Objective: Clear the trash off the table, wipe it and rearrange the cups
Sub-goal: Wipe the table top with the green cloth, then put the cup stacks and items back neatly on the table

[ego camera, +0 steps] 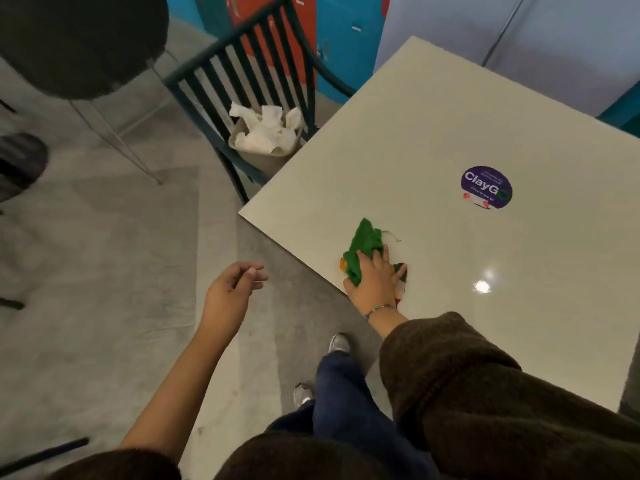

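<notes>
A green cloth (365, 244) with orange and red patches lies on the cream table (433, 140) close to its near left edge. My right hand (375, 277) presses flat on the cloth, fingers spread. My left hand (232, 289) hangs over the floor left of the table, fingers loosely curled, holding nothing. A paper bag (266, 142) stuffed with crumpled white tissues sits on the seat of a dark slatted chair (242, 57) at the table's far left edge. No cups are in view.
A round purple sticker (486, 187) is stuck on the tabletop. A dark round stool (79, 43) on thin metal legs stands at the far left. Coloured lockers (339, 32) line the back wall. My feet (339, 342) stand on grey floor beside the table.
</notes>
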Motion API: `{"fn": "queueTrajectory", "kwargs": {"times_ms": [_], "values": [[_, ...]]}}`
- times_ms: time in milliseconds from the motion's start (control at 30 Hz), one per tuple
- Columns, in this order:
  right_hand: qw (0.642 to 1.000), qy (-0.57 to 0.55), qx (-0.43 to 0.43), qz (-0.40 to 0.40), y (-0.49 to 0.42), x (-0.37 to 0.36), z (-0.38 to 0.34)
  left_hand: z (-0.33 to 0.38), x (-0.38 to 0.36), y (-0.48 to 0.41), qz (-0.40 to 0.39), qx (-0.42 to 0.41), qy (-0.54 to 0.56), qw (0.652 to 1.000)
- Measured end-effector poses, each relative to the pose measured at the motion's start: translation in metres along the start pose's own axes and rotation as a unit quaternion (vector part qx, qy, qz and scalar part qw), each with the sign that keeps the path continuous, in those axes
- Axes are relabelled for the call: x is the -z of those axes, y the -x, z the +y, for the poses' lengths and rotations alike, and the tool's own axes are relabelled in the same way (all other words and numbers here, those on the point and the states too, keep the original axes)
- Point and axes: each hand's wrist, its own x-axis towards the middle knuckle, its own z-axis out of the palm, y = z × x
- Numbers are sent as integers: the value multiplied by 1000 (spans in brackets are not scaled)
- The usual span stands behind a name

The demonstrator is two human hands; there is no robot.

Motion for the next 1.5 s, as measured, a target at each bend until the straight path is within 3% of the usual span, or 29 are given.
{"fn": "queueTrajectory", "kwargs": {"times_ms": [200,400,667,833,933,1133,1233,1333,1500], "values": [[1000,14,-5,3,-41,-6,-49,14,20,-56,10,-8,-1,1000],[990,-72,-120,-4,-73,-20,-138,32,33,-118,-14,5,-26,1000],[919,-260,-291,-50,-141,-16,-251,56,37,-174,-42,-3,-34,999],[916,-263,-294,-71,-155,-15,-261,63,47,-206,-59,-2,-46,997],[920,-277,-263,-90,-151,-7,-255,75,40,-220,-114,-5,-54,992],[909,-353,-221,-21,-106,37,-186,114,-1,-233,-244,-34,-54,968],[860,-408,-293,92,-72,62,-131,126,-35,-221,-312,-49,-86,945],[802,-435,-367,181,-21,88,-82,132,-72,-195,-403,-98,-125,901],[673,-511,-429,319,77,106,-24,143,-132,-129,-520,-142,-167,826]]}}
